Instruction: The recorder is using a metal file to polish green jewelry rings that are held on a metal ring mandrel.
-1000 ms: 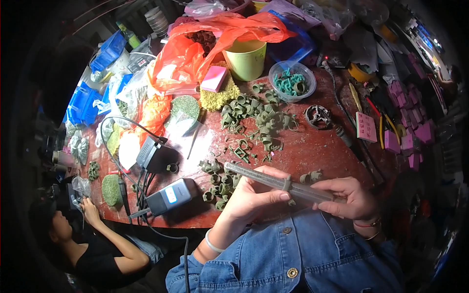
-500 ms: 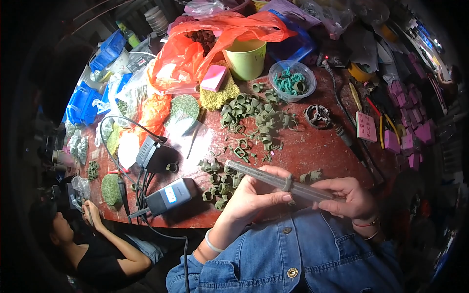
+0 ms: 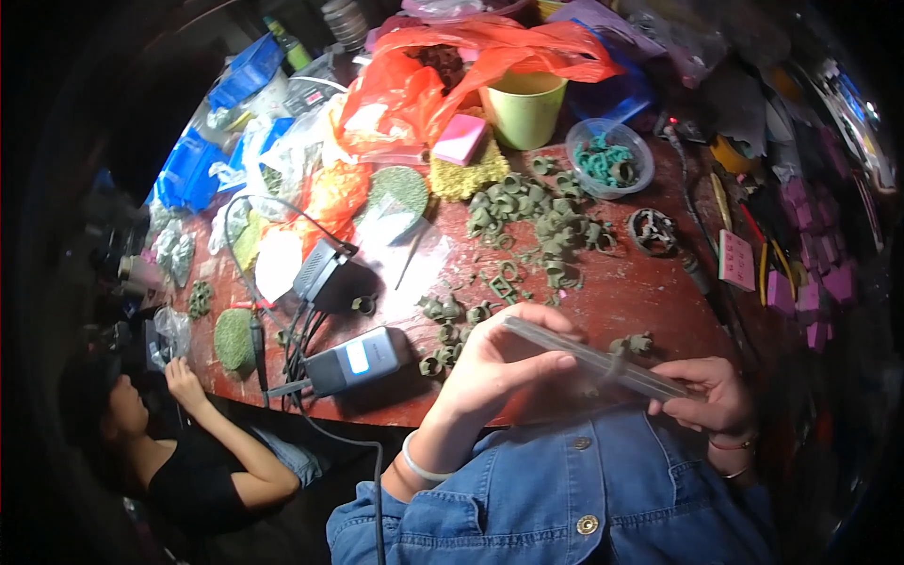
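Note:
A long grey rod [image 3: 565,348], looking like a ring mandrel, slants in front of my chest. A dull green ring [image 3: 618,365] appears to sit around it, blurred. My left hand [image 3: 494,372] is closed about its upper-left end, thumb along the near side. The fingers of my right hand [image 3: 711,397] grip its lower-right end. Beyond the rod, several green rings [image 3: 633,345] rest on the red table, partly hidden by it. More green rings [image 3: 450,309] lie just past my left hand, and a larger heap of green rings [image 3: 527,212] is farther off.
A black boxy device with a lit screen [image 3: 356,363] and cables stands left of my hands. Farther back are a yellow-green cup [image 3: 527,113], a red plastic bag [image 3: 386,104] and a clear bowl [image 3: 645,179] of teal pieces. Another person [image 3: 202,452] sits at the left.
The view has shifted, so the table things appear farther right. Both hands still hold the rod, which now slopes more steeply down to the right.

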Available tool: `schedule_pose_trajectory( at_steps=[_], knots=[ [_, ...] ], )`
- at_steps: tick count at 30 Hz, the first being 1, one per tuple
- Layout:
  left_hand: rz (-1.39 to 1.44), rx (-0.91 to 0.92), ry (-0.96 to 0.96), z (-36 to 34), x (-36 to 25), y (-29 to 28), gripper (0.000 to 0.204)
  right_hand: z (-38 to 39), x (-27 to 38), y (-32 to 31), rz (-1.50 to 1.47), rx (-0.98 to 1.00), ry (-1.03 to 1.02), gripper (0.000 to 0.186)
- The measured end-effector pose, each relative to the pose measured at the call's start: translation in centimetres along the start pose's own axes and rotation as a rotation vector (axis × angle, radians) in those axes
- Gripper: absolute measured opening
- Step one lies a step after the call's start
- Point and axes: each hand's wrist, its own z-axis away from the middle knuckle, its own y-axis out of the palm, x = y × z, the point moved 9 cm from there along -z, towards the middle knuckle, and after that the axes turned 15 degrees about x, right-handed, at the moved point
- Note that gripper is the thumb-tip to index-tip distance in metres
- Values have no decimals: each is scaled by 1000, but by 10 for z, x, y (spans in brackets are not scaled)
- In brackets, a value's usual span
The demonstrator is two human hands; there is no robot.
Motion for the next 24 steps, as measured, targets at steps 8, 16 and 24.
schedule_pose_trajectory(
  at_steps=[8,16,24],
  knots=[
    [-49,16,-188,0,14,20,34,-14,-2,10,-38,53,-40,42],
    [-167,-96,-124,11,0,2,32,-14,-4,7,-36,56,-7,42],
    [-826,-511,219,57,-70,-52,44,5,-11,-15,-10,-61,-8,41]
  ],
)
